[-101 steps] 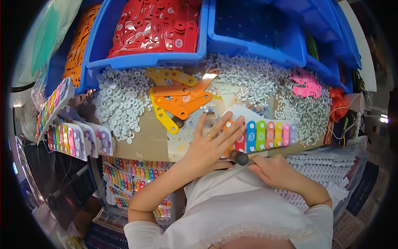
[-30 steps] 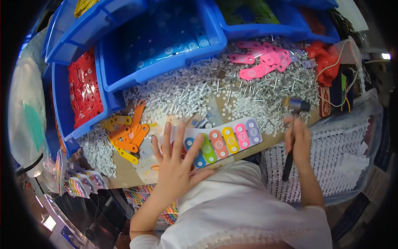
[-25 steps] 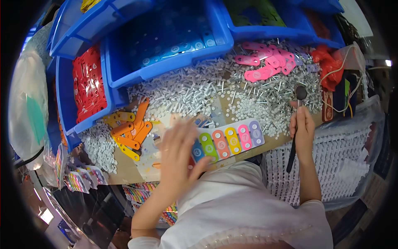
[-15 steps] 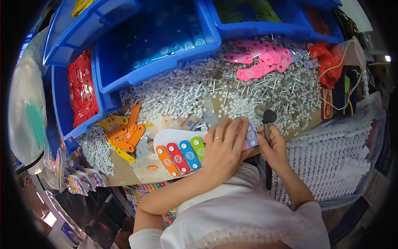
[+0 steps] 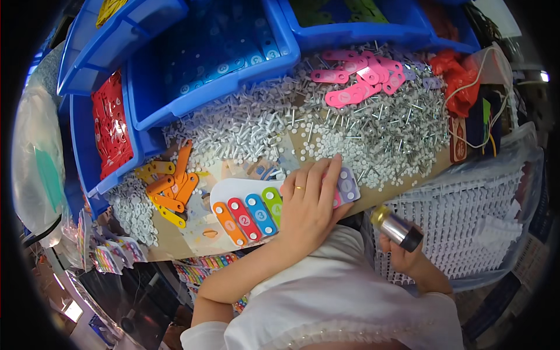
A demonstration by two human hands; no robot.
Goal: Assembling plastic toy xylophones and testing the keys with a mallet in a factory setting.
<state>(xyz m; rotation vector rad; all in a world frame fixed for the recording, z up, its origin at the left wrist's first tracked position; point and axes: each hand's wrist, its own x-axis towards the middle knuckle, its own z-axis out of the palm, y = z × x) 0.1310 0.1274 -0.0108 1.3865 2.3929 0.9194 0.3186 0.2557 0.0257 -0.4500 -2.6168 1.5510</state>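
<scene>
A toy xylophone [image 5: 239,188] with a white base and several coloured bars lies at the table's near edge. Across its right half rests my left hand [image 5: 308,201], fingers over the bars and thumb toward the near edge, gripping the board and hiding some bars. The purple end bar [image 5: 348,185] shows beyond the fingers. My right hand [image 5: 402,256] is closed around a hammer [image 5: 401,229], held off to the right of the toy, past the table edge. Its metal head has a brass-coloured face and a black one; the handle is mostly hidden.
Loose white rivets [image 5: 245,128] and metal pins [image 5: 402,128] cover the table behind the toy, with pink bars [image 5: 361,79] among them. Orange bars [image 5: 178,186] and white washers [image 5: 134,213] lie left. Blue bins [image 5: 216,87] stand behind; a bag of white parts [image 5: 449,233] sits right.
The hammer has swung down and right, away from the toy's right end, and its head has turned. My left hand stays on the xylophone. The whole view has shifted slightly.
</scene>
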